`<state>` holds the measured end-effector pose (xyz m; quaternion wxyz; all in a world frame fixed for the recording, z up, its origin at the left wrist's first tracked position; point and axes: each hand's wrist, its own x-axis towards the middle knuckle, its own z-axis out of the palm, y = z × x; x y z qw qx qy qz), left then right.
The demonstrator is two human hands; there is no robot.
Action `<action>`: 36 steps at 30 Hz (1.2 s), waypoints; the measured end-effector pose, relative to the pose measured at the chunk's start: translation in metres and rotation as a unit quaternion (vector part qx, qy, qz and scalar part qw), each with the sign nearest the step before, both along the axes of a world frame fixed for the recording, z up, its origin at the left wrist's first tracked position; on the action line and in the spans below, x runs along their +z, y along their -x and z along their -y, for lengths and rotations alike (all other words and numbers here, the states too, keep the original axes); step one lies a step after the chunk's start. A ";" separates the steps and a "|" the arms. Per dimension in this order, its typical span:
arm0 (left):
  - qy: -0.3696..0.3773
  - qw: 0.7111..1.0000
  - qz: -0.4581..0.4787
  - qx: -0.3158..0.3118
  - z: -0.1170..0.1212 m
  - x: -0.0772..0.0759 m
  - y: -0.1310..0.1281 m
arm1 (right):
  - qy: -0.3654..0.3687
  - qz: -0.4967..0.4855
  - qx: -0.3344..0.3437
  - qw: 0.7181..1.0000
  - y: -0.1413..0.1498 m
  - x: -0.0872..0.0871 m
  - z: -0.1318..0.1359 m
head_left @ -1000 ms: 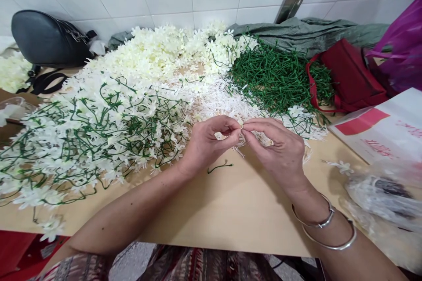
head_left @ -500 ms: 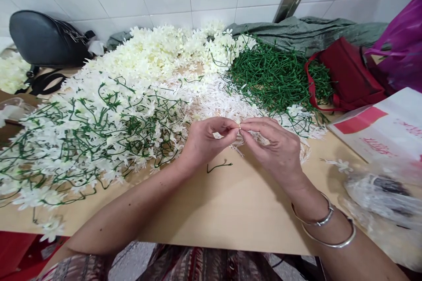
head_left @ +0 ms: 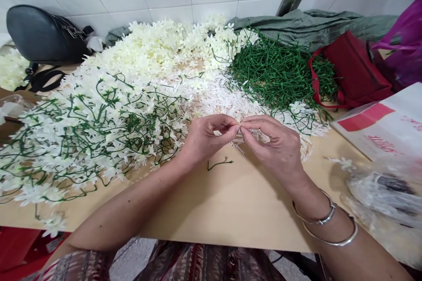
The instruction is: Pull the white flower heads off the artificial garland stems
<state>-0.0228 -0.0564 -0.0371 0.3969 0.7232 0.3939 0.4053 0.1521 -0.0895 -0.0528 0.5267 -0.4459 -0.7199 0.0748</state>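
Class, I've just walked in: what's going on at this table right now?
A person's left hand and right hand meet fingertip to fingertip, pinching a small white flower piece between them above the table. A loose green stem lies just below. Piles surround them: finished sprigs to the left, cream blossoms behind, bare green stems to the right.

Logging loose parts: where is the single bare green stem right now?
In the head view, the green stem lies alone on the tan table, just below the left hand, near centre.
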 end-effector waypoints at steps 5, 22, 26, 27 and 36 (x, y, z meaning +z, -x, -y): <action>-0.016 1.000 -0.008 -0.002 0.001 -0.002 -0.001 | 0.012 -0.006 -0.020 1.000 0.002 0.001 0.002; -0.021 1.000 0.009 -0.004 0.001 0.000 -0.002 | 0.105 -0.113 0.012 0.988 0.003 0.001 0.004; -0.016 1.000 0.010 -0.013 -0.001 0.002 0.001 | 0.120 -0.114 0.026 0.986 0.002 0.002 0.004; -0.013 1.000 0.011 -0.015 -0.002 0.003 0.001 | 0.121 -0.114 0.029 0.986 0.002 0.002 0.003; 0.061 0.996 0.061 -0.022 -0.003 0.003 -0.001 | 0.056 -0.083 0.030 0.994 0.007 0.001 0.004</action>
